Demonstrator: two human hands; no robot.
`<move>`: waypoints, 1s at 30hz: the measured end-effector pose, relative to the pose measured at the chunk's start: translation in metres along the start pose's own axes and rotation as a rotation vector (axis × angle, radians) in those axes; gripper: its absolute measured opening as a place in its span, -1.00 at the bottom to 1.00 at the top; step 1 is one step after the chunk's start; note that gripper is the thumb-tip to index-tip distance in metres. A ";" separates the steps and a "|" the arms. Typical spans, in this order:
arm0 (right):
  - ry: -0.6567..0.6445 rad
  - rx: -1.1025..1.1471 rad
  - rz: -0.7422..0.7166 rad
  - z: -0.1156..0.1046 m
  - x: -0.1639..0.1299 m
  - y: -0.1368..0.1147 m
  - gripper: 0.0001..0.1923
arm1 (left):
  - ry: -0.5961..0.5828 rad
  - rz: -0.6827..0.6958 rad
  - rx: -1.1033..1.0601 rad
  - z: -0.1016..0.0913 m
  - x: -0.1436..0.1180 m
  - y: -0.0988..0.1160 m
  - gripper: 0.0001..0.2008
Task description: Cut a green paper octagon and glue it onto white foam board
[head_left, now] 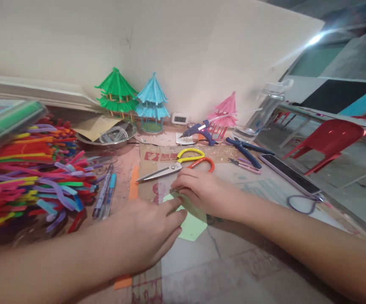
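Observation:
A light green piece of paper [194, 226] with angled corners lies flat on the work surface under both hands. My left hand [153, 230] comes over its left side, fingers bent and closed at the paper. From the right, my right hand [210, 192] curls its fingers together on the paper's upper edge; both sets of fingertips are close together and partly hidden. Just beyond the right hand rest scissors [176, 168] with one yellow and one orange handle. A strip of orange paper [134, 183] runs partly under the left arm.
Colourful pipe cleaners [43, 181] pile up at left, beside pens [108, 192]. Green [117, 95], blue [153, 103] and pink [224, 114] model pavilions stand by the wall. A glue gun [200, 131], pliers [246, 150] and a phone [290, 173] lie beyond my right arm.

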State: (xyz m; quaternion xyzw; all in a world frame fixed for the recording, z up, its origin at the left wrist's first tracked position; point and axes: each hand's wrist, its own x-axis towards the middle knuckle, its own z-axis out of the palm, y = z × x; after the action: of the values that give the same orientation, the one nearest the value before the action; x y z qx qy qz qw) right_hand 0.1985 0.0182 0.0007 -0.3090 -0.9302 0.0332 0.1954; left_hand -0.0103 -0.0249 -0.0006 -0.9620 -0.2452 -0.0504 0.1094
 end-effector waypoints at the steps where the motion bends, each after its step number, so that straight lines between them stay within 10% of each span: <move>1: -0.009 -0.001 -0.002 -0.001 0.000 0.000 -0.80 | 0.005 0.002 -0.007 0.000 0.000 0.000 -0.74; 30: 0.046 -0.053 -0.018 0.003 0.001 0.006 -0.83 | 0.080 0.006 -0.026 0.001 0.000 -0.002 -0.76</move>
State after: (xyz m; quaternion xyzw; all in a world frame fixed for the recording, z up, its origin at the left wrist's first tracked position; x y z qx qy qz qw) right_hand 0.2006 0.0240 -0.0026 -0.3065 -0.9287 -0.0004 0.2086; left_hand -0.0110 -0.0227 -0.0011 -0.9613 -0.2368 -0.0918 0.1066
